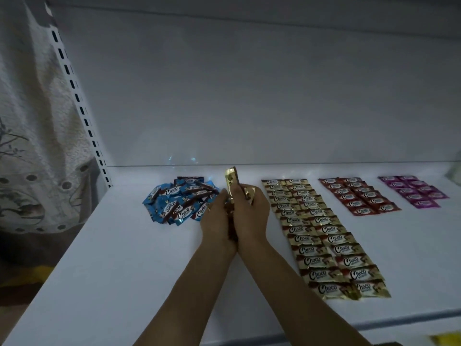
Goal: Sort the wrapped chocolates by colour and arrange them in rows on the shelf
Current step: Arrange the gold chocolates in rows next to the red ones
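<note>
Shelf (124,258): white, flat, dimly lit; carries all the chocolates.
Left hand (217,221): raised over the middle of the shelf; fingers curled round the held chocolates from the left; heel pressed against the right hand.
Right hand (250,216): fingers curled round the same bunch from the right; crumpled gold wrapper end visible at the fingertips.
Held chocolates (231,182): gold wrappers, bunched between both palms; one standing upright above the fingers, the rest mostly hidden; number not discernible.
Blue pile (179,201): loose heap on the shelf just left of the hands; wrappers overlapping at mixed angles; "Choco" print legible.
Gold rows (321,236): two columns side by side, just right of the hands; running from near the back towards the front edge; lying flat, print up, neighbours touching.
Red rows (359,196): two shorter columns, right of the gold rows, with a gap between.
Pink rows (414,191): two shorter columns, farthest right, towards the back.
Back panel (249,96): plain, pale, behind the shelf.
Slotted upright (77,101): white post with dark slots, at the left rear corner.
Curtain (30,121): pale patterned fabric, left of the upright.
Yellow object (446,339): bottom right corner, cut off by the frame; identity not discernible.
</note>
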The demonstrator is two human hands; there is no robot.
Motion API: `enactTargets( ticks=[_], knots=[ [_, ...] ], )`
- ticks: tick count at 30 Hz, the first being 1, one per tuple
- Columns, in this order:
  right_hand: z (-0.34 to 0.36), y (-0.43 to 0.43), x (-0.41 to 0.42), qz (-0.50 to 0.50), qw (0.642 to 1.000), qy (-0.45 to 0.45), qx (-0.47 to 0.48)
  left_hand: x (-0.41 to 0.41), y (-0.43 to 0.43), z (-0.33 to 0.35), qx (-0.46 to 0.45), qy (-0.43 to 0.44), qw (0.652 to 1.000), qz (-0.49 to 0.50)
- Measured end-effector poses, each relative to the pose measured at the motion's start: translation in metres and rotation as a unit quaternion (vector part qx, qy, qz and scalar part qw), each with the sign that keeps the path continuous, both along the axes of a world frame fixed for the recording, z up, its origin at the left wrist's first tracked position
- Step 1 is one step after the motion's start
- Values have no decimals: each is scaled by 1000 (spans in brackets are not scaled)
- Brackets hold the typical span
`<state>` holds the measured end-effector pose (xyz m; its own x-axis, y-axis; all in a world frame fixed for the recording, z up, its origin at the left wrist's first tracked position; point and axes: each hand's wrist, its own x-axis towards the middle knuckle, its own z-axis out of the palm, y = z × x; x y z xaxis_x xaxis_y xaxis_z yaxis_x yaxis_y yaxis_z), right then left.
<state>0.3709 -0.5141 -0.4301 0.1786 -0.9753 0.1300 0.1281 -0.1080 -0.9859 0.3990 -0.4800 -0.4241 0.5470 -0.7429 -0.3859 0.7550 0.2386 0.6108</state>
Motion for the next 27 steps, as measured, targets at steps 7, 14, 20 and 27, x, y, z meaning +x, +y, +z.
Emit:
enactTargets(
  ticks=[7, 14, 20, 27],
  knots=[
    [3, 3, 4, 23, 981, -139, 132, 7, 6, -10, -80, 38, 995, -38],
    [-10, -2, -27, 47, 994, -91, 32, 19, 6, -21, -23, -290, 956, 36],
    [-23, -9, -37, -35, 989, -28, -139, 20, 15, -16, -17, -241, 970, 35],
    [-31, -2, -34, -46, 951, 54, -302, 18, 20, -16, 18, -301, 953, -35]
  ],
)
